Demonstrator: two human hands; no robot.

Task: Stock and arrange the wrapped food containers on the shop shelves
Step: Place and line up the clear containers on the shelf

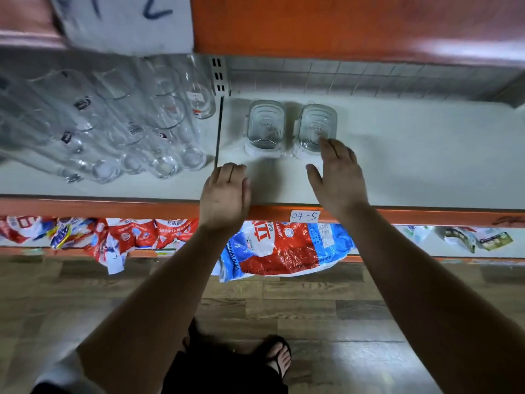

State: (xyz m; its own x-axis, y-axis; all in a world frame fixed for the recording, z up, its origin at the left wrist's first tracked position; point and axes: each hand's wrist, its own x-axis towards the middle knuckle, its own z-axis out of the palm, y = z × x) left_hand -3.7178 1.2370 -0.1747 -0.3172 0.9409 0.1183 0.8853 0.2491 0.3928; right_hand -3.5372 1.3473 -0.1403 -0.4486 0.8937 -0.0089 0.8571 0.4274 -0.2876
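At centre frame, on the white shelf [412, 155]: two wrapped food containers side by side with a narrow gap, the left container [265, 125] and the right container [316, 126].

Right hand [338, 177]: flat, fingers straight and together, tips at the near edge of the right container and seemingly touching it. No grasp.

Left hand [225, 191]: at the shelf front, lower centre. Fingers loosely bent, holding nothing, well short of the left container.

Glass tumblers [127, 123] lie stacked at left, beyond a thin divider.

Step, as judged: squaring up the pair already placed. The next move likely needs a light push to line up the right container, or fetching more stock. Much bare shelf lies to the right.
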